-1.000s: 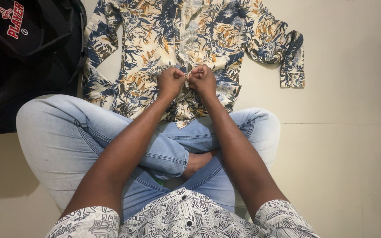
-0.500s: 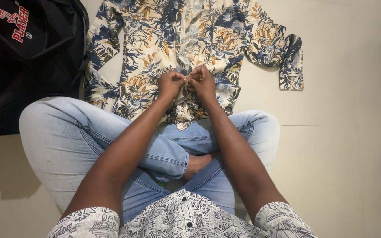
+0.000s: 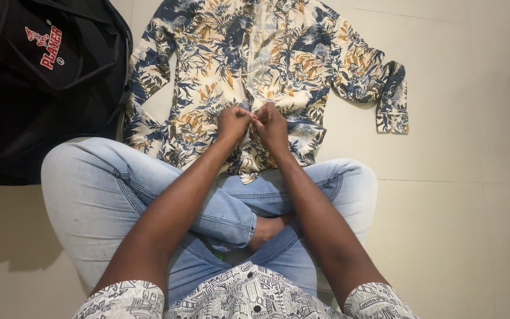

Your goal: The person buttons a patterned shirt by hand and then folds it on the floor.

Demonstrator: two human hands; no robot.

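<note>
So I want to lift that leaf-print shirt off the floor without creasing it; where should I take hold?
Grip the leaf-print shirt at both shoulders, reaching from the collar end. It lies flat, front up, sleeves spread; the hem overlaps the knees, and both hands pinch the front placket.

Label: red and white printed logo (image 3: 48, 41) on the black bag (image 3: 25, 112), upper left on the floor.
Packages, signs, screens: none.

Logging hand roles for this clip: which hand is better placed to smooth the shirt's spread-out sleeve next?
Probably the right hand: the long sleeve of the cream, blue and orange leaf-print shirt lies on its side; the left hand pinches the placket opposite.
</note>
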